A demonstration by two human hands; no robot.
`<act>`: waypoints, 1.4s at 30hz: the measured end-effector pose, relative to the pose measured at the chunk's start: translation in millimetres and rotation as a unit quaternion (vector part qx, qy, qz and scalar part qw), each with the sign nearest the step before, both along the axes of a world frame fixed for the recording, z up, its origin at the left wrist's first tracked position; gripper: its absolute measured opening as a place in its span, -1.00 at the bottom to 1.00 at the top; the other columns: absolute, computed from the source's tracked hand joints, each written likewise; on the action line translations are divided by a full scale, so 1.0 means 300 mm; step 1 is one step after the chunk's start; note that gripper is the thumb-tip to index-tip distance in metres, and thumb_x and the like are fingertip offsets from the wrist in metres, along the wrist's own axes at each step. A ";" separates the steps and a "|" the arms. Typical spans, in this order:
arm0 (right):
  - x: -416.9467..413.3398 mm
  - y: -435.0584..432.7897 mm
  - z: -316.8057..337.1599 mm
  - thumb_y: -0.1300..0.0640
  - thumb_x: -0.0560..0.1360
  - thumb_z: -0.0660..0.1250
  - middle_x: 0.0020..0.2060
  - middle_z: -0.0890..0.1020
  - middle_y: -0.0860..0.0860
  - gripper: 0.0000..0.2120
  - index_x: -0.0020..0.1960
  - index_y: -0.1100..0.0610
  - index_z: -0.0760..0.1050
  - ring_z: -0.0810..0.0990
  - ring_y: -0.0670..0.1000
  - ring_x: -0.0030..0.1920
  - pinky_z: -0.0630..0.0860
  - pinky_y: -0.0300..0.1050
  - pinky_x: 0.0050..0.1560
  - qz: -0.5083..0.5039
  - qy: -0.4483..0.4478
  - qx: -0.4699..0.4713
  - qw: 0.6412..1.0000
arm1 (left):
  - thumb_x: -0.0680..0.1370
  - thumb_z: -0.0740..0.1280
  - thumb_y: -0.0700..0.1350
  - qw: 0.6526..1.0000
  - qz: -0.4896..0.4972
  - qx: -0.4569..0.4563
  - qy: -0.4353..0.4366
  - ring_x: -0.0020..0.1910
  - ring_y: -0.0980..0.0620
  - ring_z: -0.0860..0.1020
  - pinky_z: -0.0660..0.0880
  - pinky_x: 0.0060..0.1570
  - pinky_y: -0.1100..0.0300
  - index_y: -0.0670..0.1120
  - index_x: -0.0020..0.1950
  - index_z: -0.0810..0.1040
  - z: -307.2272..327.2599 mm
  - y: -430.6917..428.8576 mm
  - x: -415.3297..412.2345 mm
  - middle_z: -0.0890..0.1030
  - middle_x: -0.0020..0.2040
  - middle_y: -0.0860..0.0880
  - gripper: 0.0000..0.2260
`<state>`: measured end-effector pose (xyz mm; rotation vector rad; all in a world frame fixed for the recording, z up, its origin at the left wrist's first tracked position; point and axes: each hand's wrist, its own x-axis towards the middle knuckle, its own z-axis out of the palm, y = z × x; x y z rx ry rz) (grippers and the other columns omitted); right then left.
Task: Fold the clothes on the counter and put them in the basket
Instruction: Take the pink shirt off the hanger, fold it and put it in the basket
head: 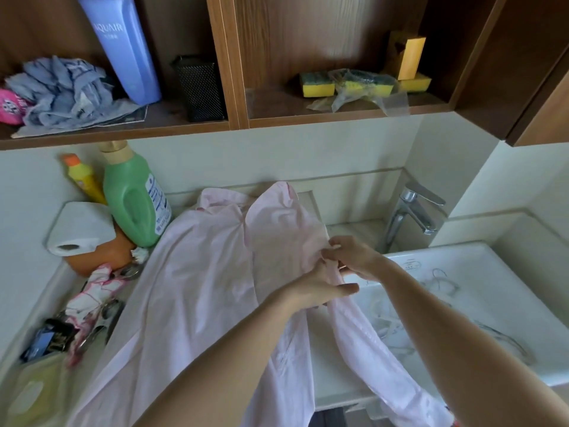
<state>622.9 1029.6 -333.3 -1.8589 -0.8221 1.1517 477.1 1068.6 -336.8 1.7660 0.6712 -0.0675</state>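
Pink shirt point(200, 272) lies spread flat for folding; your left hand point(320, 288) and right hand point(354, 257) both pinch its edge beside the sink point(492, 272), apparently to turn it inward.

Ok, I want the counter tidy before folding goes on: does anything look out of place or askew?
Yes. Part of the pink shirt trails off the counter, across the sink corner and over the front edge. At the left, a toilet roll lies on its side atop an orange container.
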 end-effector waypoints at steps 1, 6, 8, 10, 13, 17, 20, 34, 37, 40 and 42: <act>-0.012 0.014 0.032 0.24 0.56 0.37 -0.25 0.60 0.17 -0.94 -0.04 0.24 0.53 0.57 0.08 -0.29 0.54 -0.13 -0.32 -0.015 0.036 0.052 0.998 | 0.51 0.41 0.07 0.999 0.041 0.010 -0.018 0.05 0.14 0.58 0.53 -0.31 0.27 0.14 0.42 0.29 -0.006 0.003 0.022 0.56 0.18 0.22 -0.47; 0.027 -0.057 0.094 0.02 0.53 0.43 0.13 0.58 -0.07 -0.58 0.33 -0.05 0.39 0.56 -0.09 0.07 0.45 -0.23 -0.05 0.082 0.020 0.075 0.994 | 0.58 0.36 -0.19 0.946 0.305 -0.064 -0.087 -0.35 0.15 0.59 0.47 -0.25 0.31 -0.16 -0.13 0.59 0.040 0.097 0.068 0.64 -0.35 0.02 -0.90; 0.053 -0.118 0.066 -0.05 0.47 0.48 0.07 0.59 -0.15 -0.61 0.23 -0.05 0.45 0.54 -0.08 0.10 0.39 -0.25 -0.01 0.192 -0.045 -0.028 0.980 | 0.61 0.31 -0.23 0.925 0.329 -0.124 -0.144 -0.22 0.06 0.63 0.52 -0.15 0.23 -0.16 -0.03 0.60 0.081 0.143 0.057 0.68 -0.19 -0.05 -0.92; 0.076 -0.148 0.036 -0.11 0.40 0.52 -0.20 0.59 -0.10 -0.74 -0.10 -0.02 0.51 0.54 0.00 -0.11 0.37 -0.18 -0.09 0.231 -0.106 -0.105 0.961 | 0.62 0.29 -0.25 0.915 0.336 -0.145 -0.168 -0.10 -0.06 0.63 0.53 -0.12 0.16 -0.22 0.13 0.60 0.112 0.179 0.059 0.67 0.00 -0.16 -0.86; 0.137 -0.147 0.072 -0.18 0.43 0.48 -0.26 0.53 -0.07 -0.69 -0.19 0.00 0.46 0.50 -0.02 -0.22 0.31 -0.15 -0.21 0.179 -0.202 -0.123 0.955 | 0.63 0.28 -0.24 0.907 0.365 -0.130 -0.164 0.03 -0.14 0.60 0.52 0.00 0.05 -0.19 0.14 0.57 0.156 0.217 0.062 0.63 0.05 -0.19 -0.87; 0.255 -0.132 0.185 -0.06 0.54 0.39 -0.06 0.65 0.13 -0.71 0.08 0.16 0.59 0.63 0.14 -0.02 0.45 -0.07 -0.12 0.058 -0.332 -0.077 0.938 | 0.64 0.30 -0.07 0.955 0.282 -0.066 -0.064 -0.11 -0.08 0.65 0.58 -0.06 0.06 -0.15 0.17 0.53 0.238 0.238 0.048 0.66 -0.02 -0.16 -0.81; 0.259 -0.086 0.325 0.17 0.54 0.38 -0.18 0.66 0.17 -0.91 -0.02 0.21 0.57 0.63 0.12 -0.20 0.50 -0.07 -0.17 -0.072 -0.150 0.058 0.984 | 0.46 0.53 -0.06 0.976 0.178 0.097 -0.084 -0.03 0.00 0.57 0.50 -0.03 0.14 -0.09 0.40 0.36 0.298 0.227 0.069 0.54 0.06 -0.07 -0.42; 0.058 0.180 0.117 -0.21 0.26 0.57 0.28 0.42 -0.07 -0.09 0.49 -0.06 0.24 0.45 -0.04 0.27 0.48 -0.03 0.28 0.093 -0.183 0.148 0.968 | 0.62 0.27 -0.25 0.907 0.304 -0.030 -0.288 0.15 -0.15 0.63 0.61 0.10 -0.11 -0.04 0.25 0.57 0.525 0.301 0.048 0.66 0.15 -0.12 -0.75; -0.016 0.238 -0.031 -0.21 0.27 0.50 0.25 0.49 0.04 -0.21 0.41 0.03 0.35 0.50 0.11 0.25 0.50 0.05 0.20 0.079 -0.253 0.096 0.959 | 0.62 0.19 -0.34 0.894 0.256 -0.097 -0.355 -0.05 -0.01 0.63 0.60 -0.03 0.06 -0.14 0.18 0.55 0.555 0.300 0.009 0.66 -0.07 -0.08 -0.77; -0.006 0.228 -0.034 0.17 0.48 0.26 -0.03 0.57 0.20 -0.81 0.06 0.20 0.50 0.59 0.30 0.00 0.49 0.03 -0.10 -0.060 -0.347 0.082 0.932 | 0.58 0.10 -0.43 0.885 0.255 -0.111 -0.372 -0.23 0.04 0.59 0.54 -0.21 0.18 -0.14 0.02 0.56 0.584 0.320 -0.046 0.61 -0.24 -0.06 -0.70; 0.062 0.205 -0.029 0.27 0.45 0.21 -0.05 0.57 0.24 -0.84 -0.01 0.21 0.50 0.58 0.33 -0.03 0.45 0.02 -0.13 -0.094 -0.371 0.052 0.923 | 0.61 0.10 -0.39 0.870 0.317 -0.091 -0.366 -0.14 -0.03 0.58 0.54 -0.22 0.18 -0.11 0.02 0.55 0.584 0.357 -0.093 0.59 -0.17 -0.10 -0.72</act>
